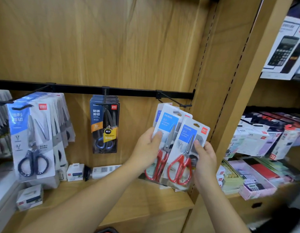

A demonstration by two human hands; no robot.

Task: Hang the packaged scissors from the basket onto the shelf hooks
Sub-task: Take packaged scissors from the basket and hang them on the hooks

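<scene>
I hold a fanned bunch of red-handled packaged scissors in front of the shelf's right side. My left hand grips the bunch at its left edge, thumb on the front pack. My right hand pinches the right edge of the frontmost pack. Just above the packs' top holes, an empty black hook sticks out from the black rail. The basket is mostly out of view; only a dark and red edge shows at the bottom.
Dark packaged scissors hang on the middle hook, blue-handled packs on the left one. Small white boxes sit on the wooden shelf board below. A wooden upright borders the bay on the right, with calculators beyond.
</scene>
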